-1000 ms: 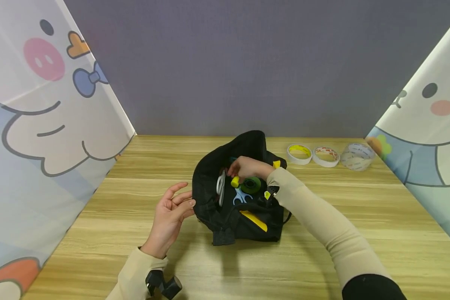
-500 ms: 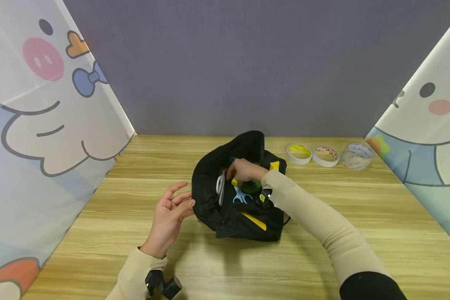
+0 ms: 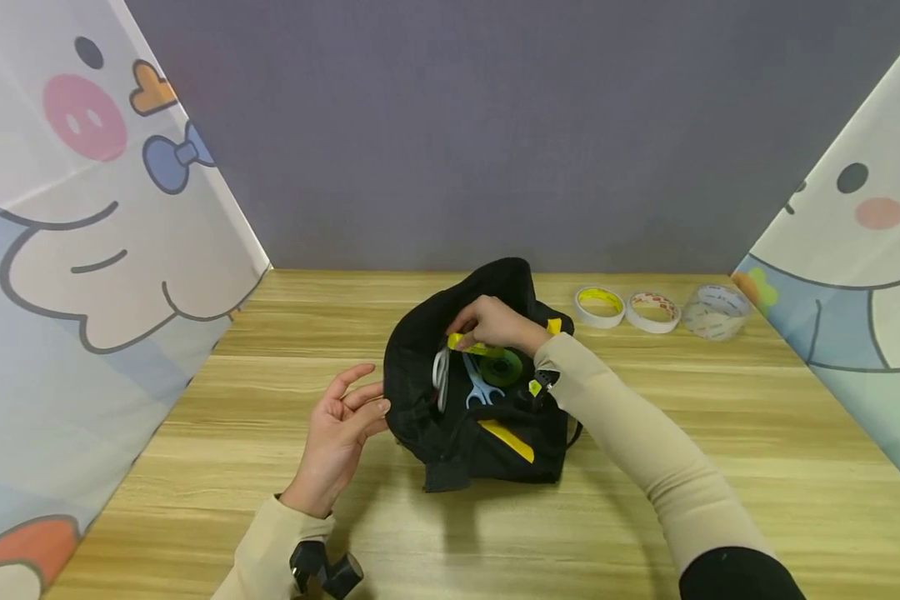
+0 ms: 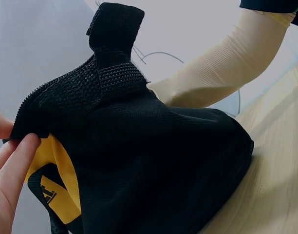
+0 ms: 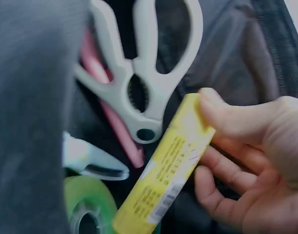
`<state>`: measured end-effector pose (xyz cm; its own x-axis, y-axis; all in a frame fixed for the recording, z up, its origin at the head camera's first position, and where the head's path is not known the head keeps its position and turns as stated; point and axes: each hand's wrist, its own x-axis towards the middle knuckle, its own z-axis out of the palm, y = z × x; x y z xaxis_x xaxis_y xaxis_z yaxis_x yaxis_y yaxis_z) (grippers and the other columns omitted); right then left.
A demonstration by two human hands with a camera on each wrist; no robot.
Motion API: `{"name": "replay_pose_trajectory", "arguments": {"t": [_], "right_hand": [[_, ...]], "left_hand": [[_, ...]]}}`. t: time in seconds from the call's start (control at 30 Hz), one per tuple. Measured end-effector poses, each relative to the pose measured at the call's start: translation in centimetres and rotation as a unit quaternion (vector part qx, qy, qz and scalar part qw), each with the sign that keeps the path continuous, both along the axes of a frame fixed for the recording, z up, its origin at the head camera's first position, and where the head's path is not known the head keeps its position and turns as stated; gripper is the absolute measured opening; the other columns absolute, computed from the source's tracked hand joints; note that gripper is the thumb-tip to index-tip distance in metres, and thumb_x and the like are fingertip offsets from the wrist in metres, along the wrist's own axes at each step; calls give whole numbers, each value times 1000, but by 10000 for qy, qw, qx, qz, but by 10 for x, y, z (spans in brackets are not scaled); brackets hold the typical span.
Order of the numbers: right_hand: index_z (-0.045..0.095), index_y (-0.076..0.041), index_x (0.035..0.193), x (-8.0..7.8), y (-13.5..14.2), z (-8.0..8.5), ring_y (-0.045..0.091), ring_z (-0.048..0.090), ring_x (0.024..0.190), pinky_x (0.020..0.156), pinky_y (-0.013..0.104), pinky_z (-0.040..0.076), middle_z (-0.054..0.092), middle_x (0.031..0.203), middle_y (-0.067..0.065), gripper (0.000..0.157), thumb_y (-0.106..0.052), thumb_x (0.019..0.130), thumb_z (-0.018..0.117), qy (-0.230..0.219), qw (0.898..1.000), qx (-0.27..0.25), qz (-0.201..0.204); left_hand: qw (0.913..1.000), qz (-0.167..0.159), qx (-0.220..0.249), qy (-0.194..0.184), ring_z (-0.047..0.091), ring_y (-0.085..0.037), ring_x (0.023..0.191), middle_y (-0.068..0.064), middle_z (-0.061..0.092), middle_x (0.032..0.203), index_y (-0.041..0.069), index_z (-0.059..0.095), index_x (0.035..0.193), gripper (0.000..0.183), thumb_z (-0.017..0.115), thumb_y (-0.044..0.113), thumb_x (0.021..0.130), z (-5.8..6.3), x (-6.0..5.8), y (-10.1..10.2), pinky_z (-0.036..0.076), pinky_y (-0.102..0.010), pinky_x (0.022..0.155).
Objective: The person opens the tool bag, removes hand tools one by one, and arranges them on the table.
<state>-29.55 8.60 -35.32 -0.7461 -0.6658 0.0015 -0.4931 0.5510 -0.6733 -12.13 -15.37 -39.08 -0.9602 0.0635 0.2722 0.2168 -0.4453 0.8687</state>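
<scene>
A black bag (image 3: 412,358) with yellow trim lies gaping on the table. My left hand (image 3: 337,433) pinches its left rim between thumb and fingertips; the zipped edge (image 4: 29,105) shows between them in the left wrist view. Inside the bag, my right hand (image 3: 487,323) grips a yellow glue stick (image 5: 166,165) by one end, thumb on top. Around it lie white-handled scissors (image 5: 146,83), a pink pen-like stick (image 5: 115,122), a green tape roll (image 3: 501,368) and light-blue scissors (image 3: 482,390). The bag wall hides part of the contents in the right wrist view.
Two white tape rolls, one with a yellow core (image 3: 599,308) and one with red print (image 3: 652,313), stand at the back right of the wooden table (image 3: 330,317). Beside them sits a clear tape roll (image 3: 715,312). A grey panel (image 3: 450,133) rises behind.
My right hand has taken hold of the glue stick and lifted it slightly, turning it sideways. More of the light-blue scissors shows. The left hand has stayed at the rim.
</scene>
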Motion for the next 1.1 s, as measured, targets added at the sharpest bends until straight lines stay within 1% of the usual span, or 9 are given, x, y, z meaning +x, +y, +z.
{"name": "replay_pose_trajectory", "arguments": {"t": [0.1, 0.17, 0.27, 0.37, 0.53, 0.63, 0.77, 0.9, 1.1], "right_hand": [[74, 1, 113, 0, 2, 3, 20, 69, 88, 71, 29, 56, 74, 106, 11, 26, -7, 89, 75, -263, 9981, -442, -331], [74, 1, 114, -1, 2, 4, 21, 69, 92, 78, 31, 58, 73, 109, 12, 26, -6, 89, 75, -466, 9953, -716, -454], [73, 2, 115, 0, 2, 5, 23, 69, 96, 82, 35, 58, 72, 111, 13, 27, -4, 89, 74, -861, 9887, -1095, -556], [72, 4, 117, 1, 3, 9, 24, 70, 96, 83, 37, 59, 72, 111, 15, 28, -3, 90, 73, -1162, 9814, -1388, -645], [68, 9, 119, 6, 10, 21, 22, 70, 91, 84, 39, 59, 72, 110, 17, 29, 3, 91, 69, -1439, 9675, -1937, -760], [66, 12, 119, 9, 15, 28, 19, 70, 87, 84, 41, 59, 72, 108, 17, 30, 7, 90, 67, -1512, 9585, -2290, -778], [65, 14, 118, 9, 22, 38, 16, 69, 86, 81, 40, 60, 72, 107, 15, 29, 9, 89, 67, -1378, 9507, -2672, -766], [64, 15, 119, 10, 30, 44, 16, 69, 86, 80, 38, 60, 72, 104, 8, 30, 9, 89, 67, -1282, 9428, -2955, -863], [59, 18, 124, 13, 39, 48, 14, 69, 83, 76, 32, 60, 72, 95, 0, 33, 9, 93, 63, -1345, 9307, -3222, -1091]], "left_hand": [[10000, 24, -19, 5, 70, -9, 80, 2, 74, 102, 12, 56, 129, 48, 54, -18, 91, 0, 0, -1, 59, -23, 67], [10000, 46, -44, 6, 70, -9, 80, 1, 74, 102, 10, 55, 130, 48, 54, -18, 90, 0, 0, -1, 59, -23, 67], [10000, 64, -55, 19, 70, -9, 80, 1, 74, 102, 7, 53, 131, 48, 54, -19, 90, 0, 0, -1, 59, -23, 67], [10000, 42, -31, 49, 70, -9, 80, 1, 74, 103, 3, 51, 132, 48, 54, -19, 90, -1, 0, -1, 59, -23, 67], [10000, 9, -7, 99, 70, -9, 80, 1, 74, 103, 1, 50, 133, 47, 53, -19, 90, -2, -1, -1, 59, -23, 67], [9999, -12, -6, 104, 70, -9, 81, 1, 74, 103, 5, 53, 131, 47, 54, -19, 91, -2, -1, -1, 59, -23, 67], [10000, -9, -1, 82, 70, -9, 80, 1, 74, 102, 10, 56, 129, 48, 54, -19, 91, -2, -1, -1, 59, -23, 67], [10000, 21, 7, 48, 70, -8, 78, 1, 74, 102, 8, 54, 130, 47, 55, -18, 90, -2, -1, 0, 59, -23, 66], [10000, 3, 31, 34, 70, -8, 79, 2, 74, 102, 5, 53, 131, 47, 55, -18, 90, -2, 0, 0, 59, -22, 67]]}}
